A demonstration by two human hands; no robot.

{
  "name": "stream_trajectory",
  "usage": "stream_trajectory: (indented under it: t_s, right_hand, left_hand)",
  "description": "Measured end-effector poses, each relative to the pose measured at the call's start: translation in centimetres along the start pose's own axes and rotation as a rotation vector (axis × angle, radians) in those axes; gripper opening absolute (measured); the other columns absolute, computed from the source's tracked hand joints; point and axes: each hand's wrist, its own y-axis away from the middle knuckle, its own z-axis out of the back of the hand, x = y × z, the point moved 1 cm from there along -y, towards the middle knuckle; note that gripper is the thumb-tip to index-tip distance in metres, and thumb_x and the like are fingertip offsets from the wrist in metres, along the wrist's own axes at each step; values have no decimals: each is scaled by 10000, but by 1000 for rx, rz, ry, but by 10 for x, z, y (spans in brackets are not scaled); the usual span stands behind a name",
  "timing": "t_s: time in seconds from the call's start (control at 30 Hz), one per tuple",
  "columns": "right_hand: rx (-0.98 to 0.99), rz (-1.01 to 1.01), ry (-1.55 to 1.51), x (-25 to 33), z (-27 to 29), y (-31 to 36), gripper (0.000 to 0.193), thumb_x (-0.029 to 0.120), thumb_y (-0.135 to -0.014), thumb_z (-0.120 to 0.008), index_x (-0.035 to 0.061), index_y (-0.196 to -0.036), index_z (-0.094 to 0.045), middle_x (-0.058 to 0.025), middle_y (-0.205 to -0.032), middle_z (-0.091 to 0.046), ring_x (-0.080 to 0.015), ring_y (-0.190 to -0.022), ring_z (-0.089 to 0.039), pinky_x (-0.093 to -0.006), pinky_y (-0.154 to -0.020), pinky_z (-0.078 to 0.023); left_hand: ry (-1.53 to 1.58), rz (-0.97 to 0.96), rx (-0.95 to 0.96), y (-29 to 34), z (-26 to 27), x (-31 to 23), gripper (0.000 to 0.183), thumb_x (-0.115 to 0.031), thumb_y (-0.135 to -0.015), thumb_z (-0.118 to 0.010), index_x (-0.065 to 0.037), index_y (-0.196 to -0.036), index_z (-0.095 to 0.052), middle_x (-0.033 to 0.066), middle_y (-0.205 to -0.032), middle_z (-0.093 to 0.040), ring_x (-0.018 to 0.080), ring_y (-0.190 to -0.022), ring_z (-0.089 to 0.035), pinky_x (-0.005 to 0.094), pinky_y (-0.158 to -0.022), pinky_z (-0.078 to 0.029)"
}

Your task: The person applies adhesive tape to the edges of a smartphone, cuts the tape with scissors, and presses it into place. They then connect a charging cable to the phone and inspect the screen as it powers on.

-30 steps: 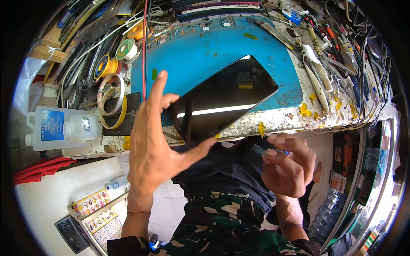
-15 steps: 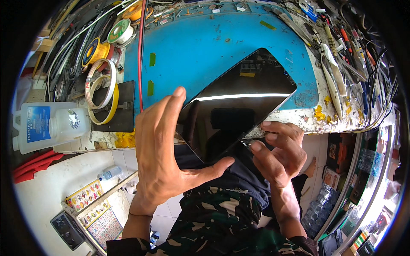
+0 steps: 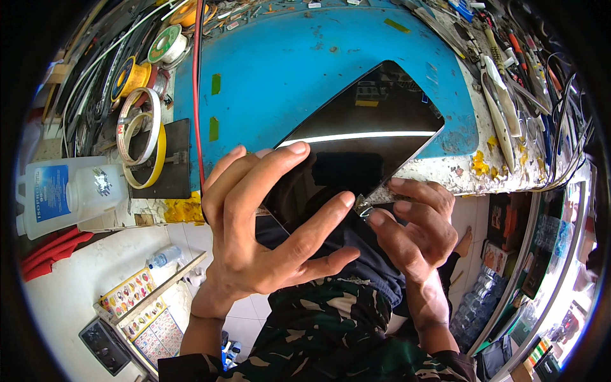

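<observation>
A black glossy touchscreen device (image 3: 356, 146), a tablet or large phone, lies tilted over the front edge of the blue mat, its screen up and crossed by a white light reflection. My left hand (image 3: 267, 235) has its fingers spread. Its middle fingertip lies over the screen's left side and its index fingertip over the lower part, while the thumb is off the near edge. Beside the lower right edge, my right hand (image 3: 417, 229) has bent fingers, pinching a small shiny metallic piece (image 3: 363, 209). Whether that piece is joined to the device I cannot tell.
The blue mat (image 3: 273, 76) covers the bench. Tape rolls (image 3: 156, 149), solder spools (image 3: 130, 77) and a white jug (image 3: 105, 184) stand left. Tweezers (image 3: 499, 118), tools and cables line the right. A red cable (image 3: 196, 95) runs along the mat's left side.
My left hand has moved in over the device, its index and middle fingers now over the screen. A small blue mark shows near the screen's far right corner. My right hand stays nearly in place.
</observation>
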Motion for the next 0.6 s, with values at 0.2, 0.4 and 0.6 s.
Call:
stream_trajectory:
  t_s: [0.2, 0.4, 0.6]
  right_hand:
    - [-18, -4, 7, 2, -1, -1, 371, 100, -661, -764, 159, -1022, -703, -33, -979, -597, -254, -967, -662, -379, -751, -532]
    - [-10, -4, 13, 2, 0, -1, 368, 104, -667, -770, 165, -1024, -703, -32, -964, -606, -254, -971, -663, -381, -756, -533]
    - [5, -19, 13, 3, 1, -1, 361, 96, -670, -786, 165, -1016, -708, -34, -980, -602, -252, -974, -664, -373, -761, -535]
  left_hand:
    - [15, -7, 15, -3, -3, -2, 369, -501, -844, -696, -289, -1146, -696, 152, -1323, -520, 302, -1164, -487, 552, -1066, -347]
    - [37, -5, 41, -3, -3, -2, 361, -478, -827, -719, -284, -1131, -701, 151, -1328, -516, 308, -1174, -493, 560, -1074, -337]
    - [15, -14, 49, -2, -4, -1, 383, -420, -788, -770, -258, -1128, -698, 155, -1333, -507, 318, -1176, -508, 563, -1068, -341]
